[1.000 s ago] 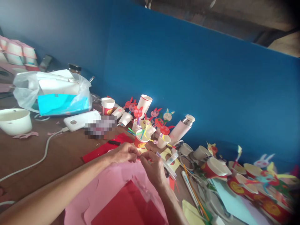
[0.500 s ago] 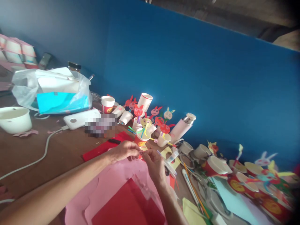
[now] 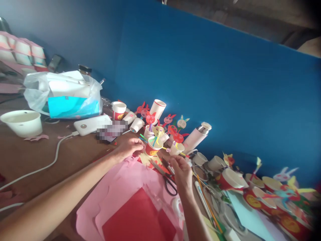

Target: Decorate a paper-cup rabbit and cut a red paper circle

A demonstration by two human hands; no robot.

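My left hand (image 3: 130, 147) is just left of a red-and-white paper cup (image 3: 152, 151), its fingers curled together; whatever they hold, if anything, is too small to make out. To the right of that cup, my right hand (image 3: 182, 172) has its thumb and fingertips drawn together, and their contents cannot be seen. Scissors with dark handles (image 3: 170, 184) lie between the hands on pink paper (image 3: 117, 187). Yellow paper scraps (image 3: 147, 160) lie in front of the cup. A yellow paper animal head (image 3: 158, 131) on coloured strips stands in the cup. A small pink disc (image 3: 168, 150) lies beside it.
Red paper (image 3: 135, 217) covers part of the pink sheets. Rabbit-headed cups stand behind, near a pink thermos (image 3: 195, 139). Left are a white power bank (image 3: 91, 125) with cable, a plastic bag (image 3: 37, 90) and a white bowl (image 3: 22, 124). A pencil (image 3: 209, 204) and more cups lie right.
My hands were together at a small pink round piece and have moved apart, left and right. The scissors and yellow scraps between them are now uncovered. The view has shifted slightly.
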